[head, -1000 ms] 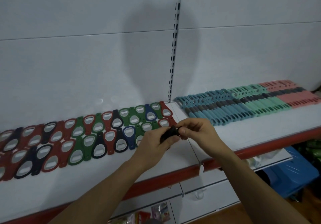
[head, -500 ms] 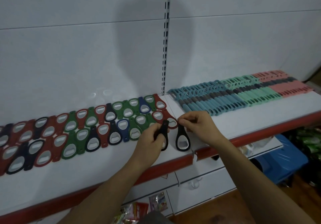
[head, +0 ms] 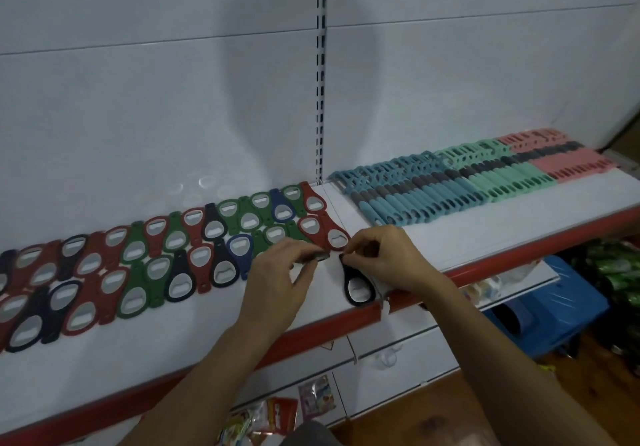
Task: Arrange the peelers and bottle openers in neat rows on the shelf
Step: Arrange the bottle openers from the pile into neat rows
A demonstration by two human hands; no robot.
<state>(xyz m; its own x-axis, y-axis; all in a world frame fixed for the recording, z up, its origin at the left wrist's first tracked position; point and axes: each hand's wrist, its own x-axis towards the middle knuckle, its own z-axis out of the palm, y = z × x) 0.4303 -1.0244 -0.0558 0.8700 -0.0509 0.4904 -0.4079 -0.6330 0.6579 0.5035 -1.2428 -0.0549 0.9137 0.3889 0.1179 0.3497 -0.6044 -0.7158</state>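
Mostly done, by the look of it. Bottle openers [head: 156, 258] lie in overlapping rows across the left of the shelf [head: 194, 334], and peelers [head: 467, 182] are packed by colour on the right. Two pieces are unplaced at the rows' right end. The right hand [head: 384, 258] has its fingertips pinched on the narrow end of a black opener [head: 358, 288], which lies flat near the front edge, apart from the rows. The left hand [head: 277, 272] has curled fingers pinching a second dark opener [head: 317, 256], mostly hidden. Left to do: slot both into the front row.
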